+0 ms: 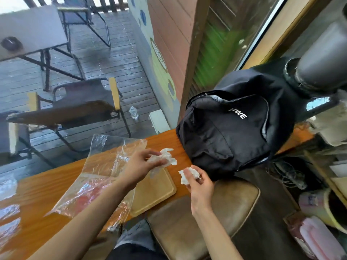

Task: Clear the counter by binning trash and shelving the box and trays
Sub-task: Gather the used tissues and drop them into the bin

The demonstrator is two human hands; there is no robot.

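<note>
While both hands are busy with bits of trash, the wooden counter (47, 186) is far from tidy; far to the left some shiny plastic (7, 209) lies at its edge, too blurry to name; next comes a big clear plastic bag (105, 166), lying flat and partly lifted, with something red showing through it, though I cannot tell if the red thing is inside or under it; I think it is trash that must go in the bin; the left hand (142, 166) reaches over the bag and its fingers pinch a crumpled white tissue (166, 156) just above the counter, likely to gather it up; under that hand lies a pale wooden tray (155, 192), flat and with nothing on the part I can see, partly tucked under the bag; it looks like one of the trays to be shelved; the right hand (199, 186) is curled around a smaller white tissue wad (187, 176), holding it tight near the counter's edge; just beside it sits a black backpack (229, 132), zipped partly open, but what is in it is hidden; no bin or box can be seen.
</note>
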